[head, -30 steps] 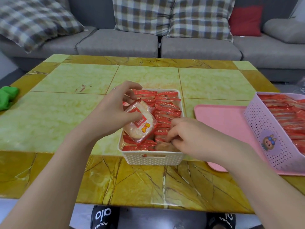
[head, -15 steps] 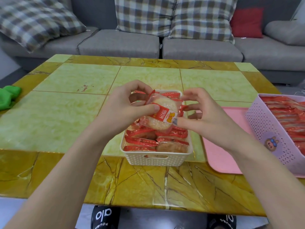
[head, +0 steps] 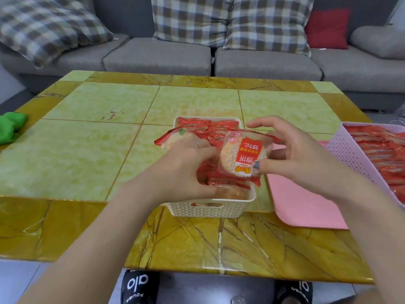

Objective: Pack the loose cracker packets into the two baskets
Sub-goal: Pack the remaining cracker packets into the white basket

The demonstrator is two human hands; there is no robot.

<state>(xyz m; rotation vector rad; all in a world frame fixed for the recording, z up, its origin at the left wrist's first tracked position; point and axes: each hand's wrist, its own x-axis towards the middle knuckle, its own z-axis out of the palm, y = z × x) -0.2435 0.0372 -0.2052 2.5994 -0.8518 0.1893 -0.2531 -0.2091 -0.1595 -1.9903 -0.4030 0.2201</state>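
A white basket point(head: 208, 210) stands at the table's near middle, filled with red cracker packets point(head: 221, 126). My right hand point(head: 293, 156) pinches one clear-and-red cracker packet point(head: 242, 155) between thumb and fingers, upright above the basket's right side. My left hand point(head: 186, 170) reaches down into the basket with curled fingers and grips a second packet point(head: 173, 138), which sticks out past its knuckles to the far left. A lilac basket point(head: 350, 154) at the right edge is also full of red packets point(head: 377, 145).
The lilac basket stands on a pink tray point(head: 302, 205) to the right of the white basket. A green cloth point(head: 11, 128) lies at the table's left edge. A grey sofa point(head: 157, 55) with checked cushions runs behind the yellow-green table point(head: 87, 150).
The packet that both hands held above the basket is now in my right hand alone, turned over. My left hand has dropped into the basket with another packet.
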